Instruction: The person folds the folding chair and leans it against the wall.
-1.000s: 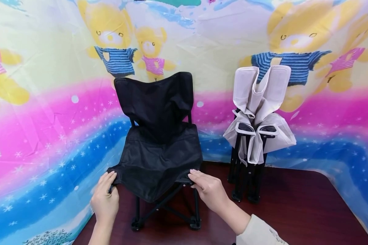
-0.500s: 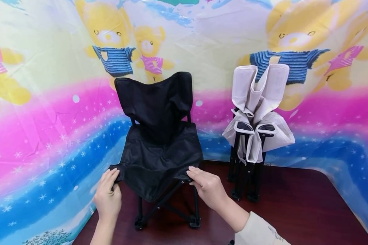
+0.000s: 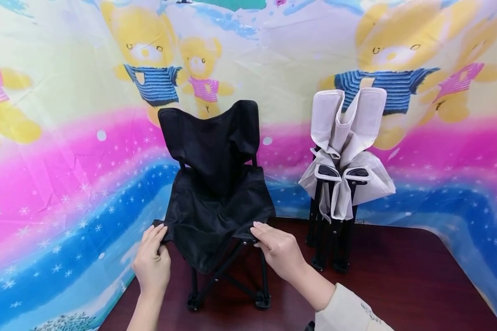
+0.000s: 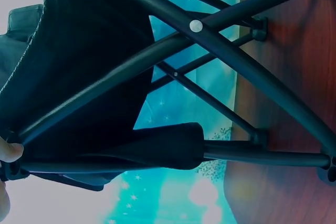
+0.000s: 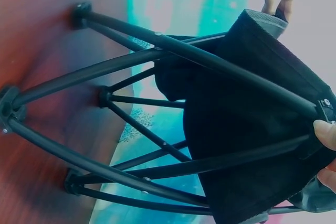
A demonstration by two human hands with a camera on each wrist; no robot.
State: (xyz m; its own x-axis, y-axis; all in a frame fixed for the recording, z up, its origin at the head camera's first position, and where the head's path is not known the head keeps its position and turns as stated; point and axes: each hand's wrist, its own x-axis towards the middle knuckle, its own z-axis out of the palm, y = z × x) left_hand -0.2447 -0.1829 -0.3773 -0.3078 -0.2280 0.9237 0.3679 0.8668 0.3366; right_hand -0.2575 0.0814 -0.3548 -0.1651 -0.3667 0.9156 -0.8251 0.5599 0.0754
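Note:
A black folding camp chair (image 3: 209,207) stands unfolded on the table in the head view, its fabric seat sagging in the middle. My left hand (image 3: 152,264) grips the seat's front left corner, thumb underneath and fingers on top. At the front right corner, my right hand (image 3: 280,250) pinches the fabric and frame end the same way. Below the seat, crossed black tubes (image 4: 173,40) joined by a rivet show in the left wrist view. The right wrist view has the thumb (image 5: 326,134) against the plastic corner joint, with the legs' feet (image 5: 10,109) on the tabletop.
A folded chair with off-white fabric (image 3: 348,133) and black legs stands upright to the right. Behind both chairs hangs a cloth backdrop (image 3: 290,69) printed with bears. The dark red-brown table (image 3: 410,262) has a rounded far right corner.
My left hand has moved right with its seat corner, and the front left foot has shifted right too. The seat front is slightly narrower. My right hand has barely moved.

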